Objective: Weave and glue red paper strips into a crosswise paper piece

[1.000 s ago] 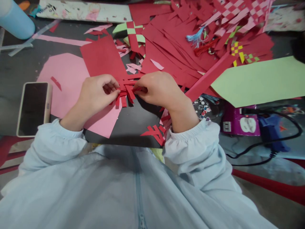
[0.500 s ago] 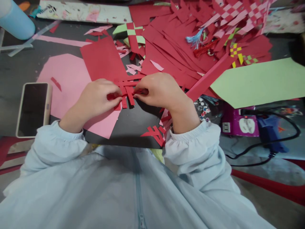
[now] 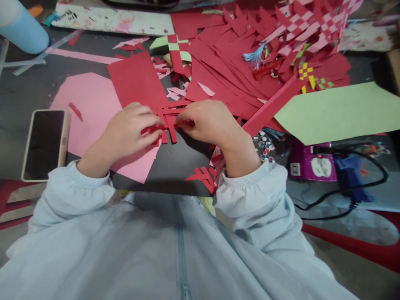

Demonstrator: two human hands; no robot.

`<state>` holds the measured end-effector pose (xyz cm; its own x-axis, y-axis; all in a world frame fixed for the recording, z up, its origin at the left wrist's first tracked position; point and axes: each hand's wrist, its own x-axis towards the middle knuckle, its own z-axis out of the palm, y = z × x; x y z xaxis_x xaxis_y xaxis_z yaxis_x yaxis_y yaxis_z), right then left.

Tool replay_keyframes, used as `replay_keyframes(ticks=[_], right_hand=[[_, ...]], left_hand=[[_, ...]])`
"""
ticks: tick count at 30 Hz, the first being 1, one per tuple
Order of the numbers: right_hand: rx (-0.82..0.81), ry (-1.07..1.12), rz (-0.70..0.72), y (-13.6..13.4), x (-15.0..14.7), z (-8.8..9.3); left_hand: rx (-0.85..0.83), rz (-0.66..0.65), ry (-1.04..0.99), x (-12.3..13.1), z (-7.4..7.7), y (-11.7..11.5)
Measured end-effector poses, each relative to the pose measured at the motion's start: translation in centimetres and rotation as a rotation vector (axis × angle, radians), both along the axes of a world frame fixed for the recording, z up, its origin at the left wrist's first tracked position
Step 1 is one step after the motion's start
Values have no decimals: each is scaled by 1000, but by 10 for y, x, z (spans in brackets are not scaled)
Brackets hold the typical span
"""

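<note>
Between my two hands is a lattice of crossed red paper strips (image 3: 170, 121), partly woven, over the dark table top. My left hand (image 3: 129, 129) pinches the left ends of the strips between thumb and fingers. From the other side, my right hand (image 3: 208, 123) is closed with its fingertips on a red strip at the right edge. My fingers hide part of the weave. Just behind lies a plain red paper sheet (image 3: 137, 79). A large pink paper sheet (image 3: 90, 93) lies under my left wrist, with a small red scrap on it.
A phone (image 3: 43, 143) lies at the left, below a blue bottle (image 3: 26, 31). Red sheets (image 3: 225, 66) and woven pieces pile up at the back. Green paper (image 3: 337, 110) lies to the right, above a blue glue gun (image 3: 353, 177) with a black cord. Red offcuts (image 3: 204, 177) lie near the front edge.
My left fingers have shifted slightly to the right along the strips, and the finger pose has changed a little. My right hand stays nearly in place. The view has moved slightly.
</note>
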<state>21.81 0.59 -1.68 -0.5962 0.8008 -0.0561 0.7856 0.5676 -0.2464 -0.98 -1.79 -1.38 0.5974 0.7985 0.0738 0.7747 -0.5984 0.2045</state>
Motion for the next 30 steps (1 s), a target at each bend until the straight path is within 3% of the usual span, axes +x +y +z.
replay_keyframes(ticks=[3, 10, 15, 22, 30], right_hand=[[-8, 1, -14, 1, -1, 0], [-49, 60, -5, 3, 2, -1], [-55, 60, -38, 3, -1, -4], [-26, 51, -53, 2, -3, -6], [-18, 28, -15, 0, -4, -3]], left_hand=[[-10, -90, 64, 5, -3, -6], [4, -61, 317, 12, -4, -19], [-29, -65, 306, 11, 1, -19], [-148, 210, 262, 0, 22, -10], [-296, 238, 317, 2, 28, -3]])
